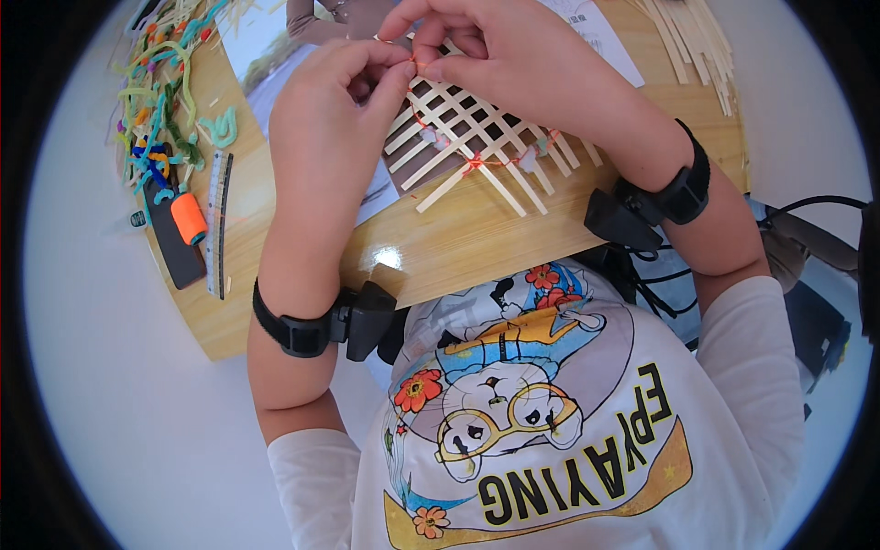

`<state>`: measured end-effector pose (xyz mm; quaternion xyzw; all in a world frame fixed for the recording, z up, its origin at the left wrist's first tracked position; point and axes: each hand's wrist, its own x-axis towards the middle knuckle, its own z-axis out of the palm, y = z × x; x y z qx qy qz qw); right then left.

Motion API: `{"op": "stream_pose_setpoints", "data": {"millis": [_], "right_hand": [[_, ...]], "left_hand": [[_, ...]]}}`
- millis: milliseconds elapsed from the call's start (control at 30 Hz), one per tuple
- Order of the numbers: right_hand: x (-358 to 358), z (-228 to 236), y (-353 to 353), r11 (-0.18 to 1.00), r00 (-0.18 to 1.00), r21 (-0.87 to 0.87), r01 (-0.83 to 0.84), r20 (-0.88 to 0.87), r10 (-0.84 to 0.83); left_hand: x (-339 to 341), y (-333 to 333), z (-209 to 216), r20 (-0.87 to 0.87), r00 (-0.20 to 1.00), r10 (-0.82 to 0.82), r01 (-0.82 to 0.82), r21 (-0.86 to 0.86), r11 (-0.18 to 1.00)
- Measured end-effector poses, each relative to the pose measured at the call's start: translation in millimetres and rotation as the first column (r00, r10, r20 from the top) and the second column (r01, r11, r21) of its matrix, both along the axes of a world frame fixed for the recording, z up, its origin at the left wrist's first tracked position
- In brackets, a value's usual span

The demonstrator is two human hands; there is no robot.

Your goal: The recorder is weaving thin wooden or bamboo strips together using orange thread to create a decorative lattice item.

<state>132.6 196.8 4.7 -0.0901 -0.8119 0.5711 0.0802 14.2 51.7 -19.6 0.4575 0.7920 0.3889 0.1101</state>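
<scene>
A lattice of pale flat wooden strips lies woven on the table in front of me, its strip ends sticking out toward me. Orange thread runs along its near edge, with small pale pieces tied on it. At the lattice's left corner my left hand is closed, thumb and forefinger pinching the orange thread. My right hand meets it there, its fingertips also pinched on the thread. The far part of the lattice is hidden under my right hand and forearm.
Tangled coloured pipe cleaners lie at the left. Near them are an orange thread spool, a dark phone-like slab and a clear ruler. Loose wooden strips lie far right. A printed picture sheet extends under the lattice.
</scene>
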Motion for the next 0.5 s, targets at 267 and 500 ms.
{"op": "stream_pose_setpoints", "data": {"millis": [267, 500], "right_hand": [[5.8, 6.1, -0.3, 1.0, 1.0, 0.025, 0.011, -0.005, -0.011], [3.9, 4.8, 0.8, 1.0, 1.0, 0.026, 0.004, -0.006, -0.004]], "left_hand": [[-0.5, 0.5, -1.9, -0.15, 0.984, -0.093, 0.106, 0.084, 0.991], [1.0, 1.7, -0.7, -0.009, 1.0, -0.015, 0.015, 0.028, 0.999]]}}
